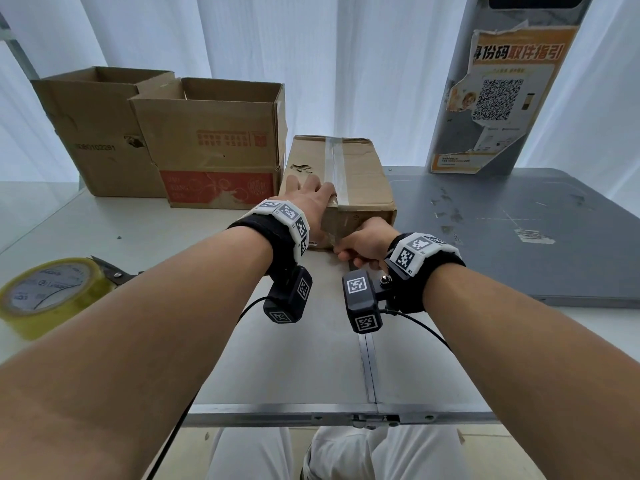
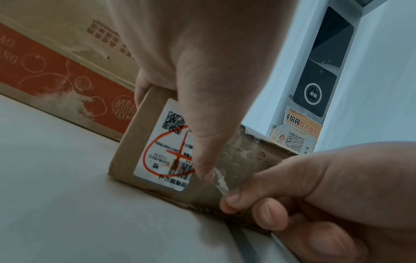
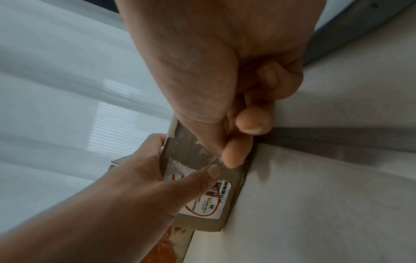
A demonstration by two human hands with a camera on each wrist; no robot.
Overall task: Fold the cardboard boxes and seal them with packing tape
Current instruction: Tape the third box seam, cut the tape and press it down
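Note:
A small closed cardboard box (image 1: 360, 181) lies mid-table with a strip of clear tape (image 1: 334, 164) running along its top. My left hand (image 1: 311, 197) lies over its near left corner, fingers flat on the top. Its thumb (image 2: 202, 135) presses down on the near face beside a white shipping label (image 2: 157, 151). My right hand (image 1: 349, 252) is low against the same face. Its thumb and forefinger pinch the loose end of the tape (image 2: 221, 184) near the bottom edge. The right wrist view shows the same tape end (image 3: 215, 158) and the box (image 3: 202, 224).
Two larger open boxes (image 1: 97, 133) (image 1: 211, 140) stand at the back left, the nearer one touching the small box. A roll of tape (image 1: 48, 292) and scissors (image 1: 110, 271) lie at the left edge. A grey panel (image 1: 519, 230) and a postered pillar (image 1: 502, 98) are to the right.

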